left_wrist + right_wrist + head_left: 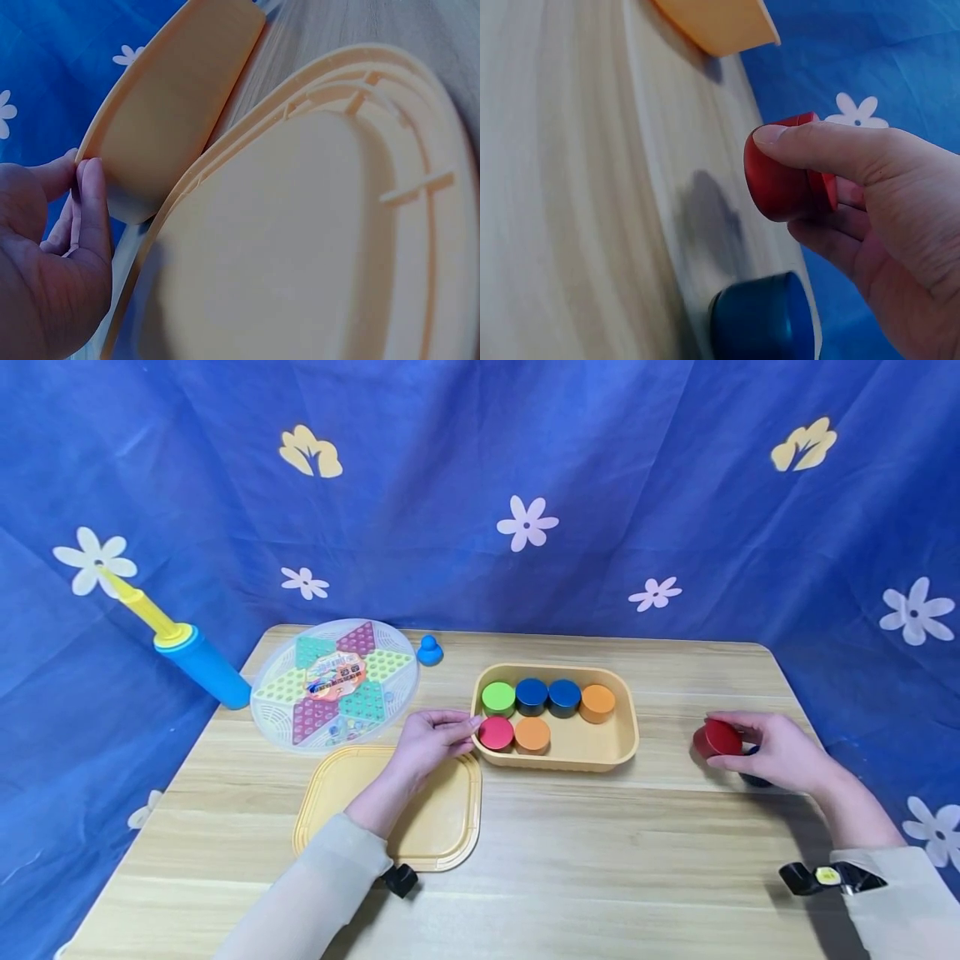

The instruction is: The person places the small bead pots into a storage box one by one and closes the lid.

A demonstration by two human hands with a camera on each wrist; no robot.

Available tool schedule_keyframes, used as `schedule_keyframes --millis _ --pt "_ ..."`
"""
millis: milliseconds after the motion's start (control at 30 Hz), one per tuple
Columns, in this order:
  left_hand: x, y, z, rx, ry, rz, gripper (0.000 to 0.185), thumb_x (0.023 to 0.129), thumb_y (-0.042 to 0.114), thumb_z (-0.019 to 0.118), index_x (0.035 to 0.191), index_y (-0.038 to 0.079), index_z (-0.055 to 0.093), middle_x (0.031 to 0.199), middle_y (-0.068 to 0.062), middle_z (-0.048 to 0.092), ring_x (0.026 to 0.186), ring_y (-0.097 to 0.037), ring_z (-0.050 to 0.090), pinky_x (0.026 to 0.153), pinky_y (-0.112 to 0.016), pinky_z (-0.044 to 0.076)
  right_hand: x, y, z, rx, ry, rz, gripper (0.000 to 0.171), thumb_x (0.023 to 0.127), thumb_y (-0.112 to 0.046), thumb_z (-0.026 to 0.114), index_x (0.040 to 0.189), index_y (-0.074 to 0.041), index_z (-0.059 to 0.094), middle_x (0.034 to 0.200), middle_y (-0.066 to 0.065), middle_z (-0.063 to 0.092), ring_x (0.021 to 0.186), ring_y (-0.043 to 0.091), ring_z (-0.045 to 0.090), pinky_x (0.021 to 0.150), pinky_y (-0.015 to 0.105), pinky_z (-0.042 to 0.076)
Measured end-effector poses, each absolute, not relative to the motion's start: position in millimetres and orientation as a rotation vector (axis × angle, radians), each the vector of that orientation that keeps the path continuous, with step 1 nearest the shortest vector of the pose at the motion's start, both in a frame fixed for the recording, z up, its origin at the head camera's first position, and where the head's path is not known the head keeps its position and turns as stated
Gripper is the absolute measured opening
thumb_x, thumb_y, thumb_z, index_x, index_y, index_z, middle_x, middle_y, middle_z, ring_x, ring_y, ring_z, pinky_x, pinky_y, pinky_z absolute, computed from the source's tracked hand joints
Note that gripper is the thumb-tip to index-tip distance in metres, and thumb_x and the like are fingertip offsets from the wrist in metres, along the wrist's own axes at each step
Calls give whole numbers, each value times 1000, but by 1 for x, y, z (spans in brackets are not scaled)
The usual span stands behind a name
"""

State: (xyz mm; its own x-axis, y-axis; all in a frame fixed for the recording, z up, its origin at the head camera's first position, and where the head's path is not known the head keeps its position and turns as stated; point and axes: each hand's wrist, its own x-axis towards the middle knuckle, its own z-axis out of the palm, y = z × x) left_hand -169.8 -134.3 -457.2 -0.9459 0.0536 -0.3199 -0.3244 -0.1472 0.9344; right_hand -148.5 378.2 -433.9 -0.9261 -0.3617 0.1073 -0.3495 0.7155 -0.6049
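Note:
My right hand (776,752) pinches a red round tin (718,739) between thumb and fingers at the right of the table. In the right wrist view that tin (784,169) hangs above its shadow on the wood. A dark blue tin (754,319) stands on the table just below it, mostly hidden by the hand in the head view. My left hand (427,743) pinches the left rim of a yellow-orange tub (592,760), thumb on one side of the wall and fingers on the other. Inside the tub sit several round tins: green (498,699), blue (532,695), orange (597,702) and red (497,733).
A matching lid (442,827) lies under my left forearm. Behind it are a star-patterned Chinese checkers board (307,647) and a small blue knobbed piece (429,652). A blue and yellow hand pump (202,664) leans at the table's left edge. Blue flowered cloth (420,552) surrounds the table.

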Motion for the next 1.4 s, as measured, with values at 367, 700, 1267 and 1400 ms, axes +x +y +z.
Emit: schedule_keyframes --millis 367,700,1267,1400 --pt "-170 -134 -456 -304 1863 2184 27 95 0 79 117 -13 69 99 -14 77 74 -13 72 73 -25 67 -155 351 -416 -674 2865 -1060 65 80 -16 96 137 1 67 124 18 72 101 7 68 88 3 51" --pt "-170 -136 -457 -323 1872 2190 29 95 1 80 118 -13 70 99 -14 77 75 -13 73 73 -26 67 -170 315 -403 -729 2795 -1152 67 82 -20 96 140 -3 67 127 13 72 104 20 70 91 8 54" --pt "-172 -134 -464 -304 1878 2201 26 94 0 80 115 -12 71 99 -15 77 75 -14 73 73 -26 67 -187 264 -396 -911 2662 -1215 64 81 -14 96 137 0 68 125 8 74 107 21 72 95 19 59" --pt "-171 -134 -463 -309 1866 2206 26 94 0 80 116 -12 71 100 -15 78 76 -15 74 73 -26 67 -190 251 -397 -933 2632 -1189 65 82 -19 96 137 -1 68 122 6 75 107 21 71 95 29 62"
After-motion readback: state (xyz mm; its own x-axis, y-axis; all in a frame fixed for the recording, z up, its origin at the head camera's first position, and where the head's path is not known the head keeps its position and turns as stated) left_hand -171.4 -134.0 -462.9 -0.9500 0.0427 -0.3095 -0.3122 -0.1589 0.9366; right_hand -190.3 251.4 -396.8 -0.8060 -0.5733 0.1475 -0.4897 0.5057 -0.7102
